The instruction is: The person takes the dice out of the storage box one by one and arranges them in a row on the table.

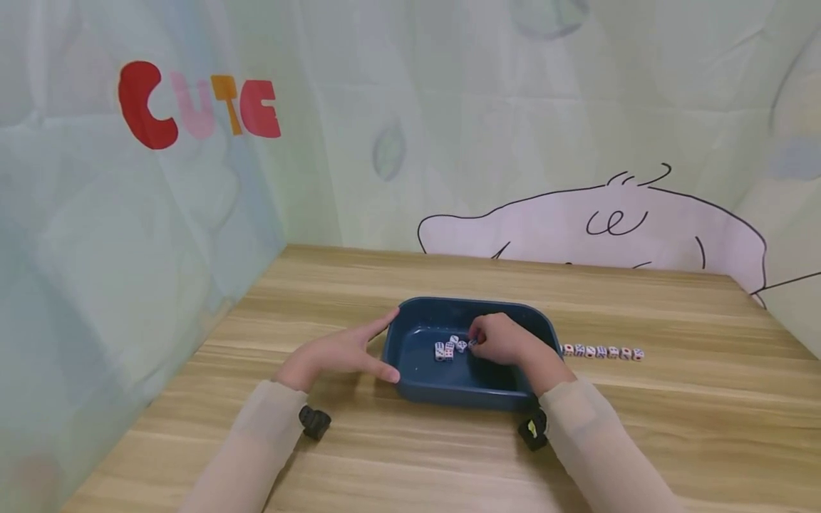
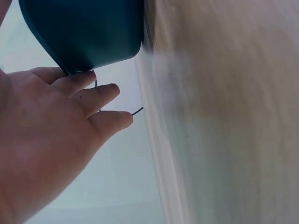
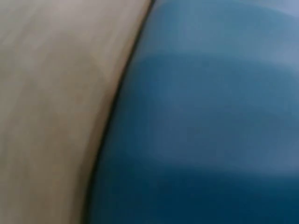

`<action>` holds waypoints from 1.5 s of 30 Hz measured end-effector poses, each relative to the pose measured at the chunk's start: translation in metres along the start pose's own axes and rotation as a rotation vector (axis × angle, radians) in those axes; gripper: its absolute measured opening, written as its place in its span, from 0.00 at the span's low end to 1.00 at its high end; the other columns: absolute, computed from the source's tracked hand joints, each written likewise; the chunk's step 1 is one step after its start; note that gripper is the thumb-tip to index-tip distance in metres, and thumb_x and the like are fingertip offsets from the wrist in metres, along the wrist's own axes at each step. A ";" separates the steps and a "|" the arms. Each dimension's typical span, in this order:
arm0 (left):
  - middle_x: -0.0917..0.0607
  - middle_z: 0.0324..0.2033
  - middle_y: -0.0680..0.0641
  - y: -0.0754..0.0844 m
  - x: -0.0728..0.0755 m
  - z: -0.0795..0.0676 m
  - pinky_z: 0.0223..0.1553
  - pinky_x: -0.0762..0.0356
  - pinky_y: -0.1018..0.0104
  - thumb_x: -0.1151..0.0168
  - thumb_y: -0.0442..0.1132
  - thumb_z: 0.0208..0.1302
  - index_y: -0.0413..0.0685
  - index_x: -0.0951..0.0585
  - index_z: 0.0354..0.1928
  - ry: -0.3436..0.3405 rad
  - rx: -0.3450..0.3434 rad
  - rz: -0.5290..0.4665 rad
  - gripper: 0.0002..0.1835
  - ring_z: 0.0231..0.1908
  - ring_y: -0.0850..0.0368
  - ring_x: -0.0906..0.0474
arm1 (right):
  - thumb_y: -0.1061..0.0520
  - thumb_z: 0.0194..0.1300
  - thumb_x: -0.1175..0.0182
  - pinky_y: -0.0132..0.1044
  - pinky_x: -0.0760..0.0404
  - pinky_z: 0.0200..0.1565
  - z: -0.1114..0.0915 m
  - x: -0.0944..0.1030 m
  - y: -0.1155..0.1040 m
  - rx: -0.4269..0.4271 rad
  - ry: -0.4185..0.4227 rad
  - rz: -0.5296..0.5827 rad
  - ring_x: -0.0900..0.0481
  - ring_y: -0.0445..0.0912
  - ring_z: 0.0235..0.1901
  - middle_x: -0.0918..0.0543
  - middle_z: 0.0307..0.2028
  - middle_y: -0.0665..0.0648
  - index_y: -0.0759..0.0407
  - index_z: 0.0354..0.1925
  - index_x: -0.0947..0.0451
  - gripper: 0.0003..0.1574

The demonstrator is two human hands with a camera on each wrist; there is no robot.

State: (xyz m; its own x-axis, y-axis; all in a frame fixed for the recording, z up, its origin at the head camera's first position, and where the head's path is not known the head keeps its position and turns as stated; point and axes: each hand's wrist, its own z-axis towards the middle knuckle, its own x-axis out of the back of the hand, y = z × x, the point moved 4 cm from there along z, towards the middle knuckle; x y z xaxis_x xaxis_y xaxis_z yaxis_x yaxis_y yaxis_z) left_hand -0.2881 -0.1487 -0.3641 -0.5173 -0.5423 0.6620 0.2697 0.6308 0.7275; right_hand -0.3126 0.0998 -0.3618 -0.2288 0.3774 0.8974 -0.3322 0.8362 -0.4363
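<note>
A dark blue rectangular tub (image 1: 449, 397) stands on the table, with several white dice (image 1: 444, 351) in a loose cluster on its floor. Along its left end lies my left hand (image 1: 340, 354), thumb and fingers spread straight against the outer wall. In the left wrist view, fingers of the left hand (image 2: 60, 107) touch the tub's underside edge (image 2: 93, 42). Reaching over the right end, my right hand (image 1: 503, 340) pinches a die (image 1: 473, 343) at its fingertips, mostly covered by them. Only the tub's blurred wall (image 3: 196, 116) fills the right wrist view, without the hand.
To the right of the tub, several dice (image 1: 601, 352) form a straight row on the wooden table (image 1: 693, 413). Printed cloth (image 1: 359, 142) hangs behind and on the left, with CUTE lettering (image 1: 147, 107). Black wrist cameras (image 1: 314, 422) sit on both sleeves.
</note>
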 end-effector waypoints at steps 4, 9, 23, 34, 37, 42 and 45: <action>0.52 0.76 0.44 0.000 -0.001 0.002 0.70 0.52 0.40 0.27 0.57 0.49 0.55 0.58 0.77 -0.004 0.000 0.008 0.62 0.74 0.43 0.56 | 0.60 0.60 0.37 0.40 0.23 0.37 -0.003 0.003 0.005 -0.020 0.025 0.010 0.26 0.45 0.30 0.20 0.29 0.55 0.63 0.41 0.20 0.10; 0.52 0.75 0.44 0.002 -0.003 0.004 0.70 0.52 0.41 0.27 0.56 0.49 0.54 0.58 0.77 -0.012 -0.012 0.002 0.62 0.74 0.43 0.56 | 0.61 0.61 0.37 0.43 0.20 0.42 -0.008 0.009 0.010 -0.029 0.075 0.079 0.23 0.47 0.34 0.18 0.34 0.57 0.62 0.41 0.20 0.09; 0.51 0.75 0.41 -0.001 0.002 0.000 0.69 0.50 0.38 0.27 0.56 0.50 0.52 0.58 0.77 0.012 -0.006 0.025 0.61 0.73 0.40 0.54 | 0.60 0.62 0.39 0.43 0.19 0.44 -0.011 0.024 0.004 0.043 0.118 0.139 0.22 0.47 0.37 0.18 0.37 0.56 0.62 0.43 0.21 0.11; 0.52 0.75 0.44 -0.001 0.001 0.001 0.70 0.52 0.40 0.26 0.55 0.49 0.55 0.57 0.77 0.021 0.017 0.012 0.61 0.74 0.43 0.56 | 0.61 0.64 0.41 0.38 0.22 0.39 -0.057 0.084 0.034 0.075 0.240 0.228 0.24 0.48 0.36 0.20 0.36 0.59 0.67 0.46 0.23 0.13; 0.52 0.75 0.43 -0.001 0.002 0.002 0.69 0.52 0.39 0.26 0.55 0.50 0.53 0.57 0.77 0.017 0.011 0.024 0.61 0.74 0.42 0.56 | 0.61 0.65 0.40 0.34 0.22 0.38 -0.073 0.097 0.050 0.059 0.278 0.220 0.24 0.47 0.35 0.19 0.36 0.58 0.68 0.46 0.24 0.14; 0.52 0.75 0.41 0.002 0.001 0.000 0.69 0.51 0.39 0.27 0.55 0.50 0.51 0.58 0.77 0.008 -0.003 0.027 0.61 0.74 0.40 0.56 | 0.62 0.64 0.40 0.31 0.22 0.35 -0.095 0.108 0.083 0.026 0.285 0.162 0.24 0.46 0.35 0.19 0.36 0.58 0.70 0.47 0.24 0.15; 0.52 0.75 0.40 0.003 0.002 -0.002 0.69 0.51 0.38 0.27 0.55 0.50 0.50 0.58 0.77 0.008 -0.009 0.019 0.62 0.73 0.39 0.56 | 0.61 0.66 0.41 0.31 0.23 0.36 -0.105 0.113 0.102 -0.020 0.285 0.135 0.24 0.46 0.37 0.19 0.38 0.60 0.71 0.49 0.25 0.16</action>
State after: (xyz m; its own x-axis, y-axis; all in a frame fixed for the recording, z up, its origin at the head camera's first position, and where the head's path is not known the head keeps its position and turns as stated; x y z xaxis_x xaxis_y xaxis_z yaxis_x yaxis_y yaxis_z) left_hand -0.2866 -0.1488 -0.3601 -0.5055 -0.5347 0.6772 0.2867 0.6362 0.7163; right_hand -0.2763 0.2701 -0.2978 -0.0031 0.5794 0.8151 -0.2974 0.7777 -0.5539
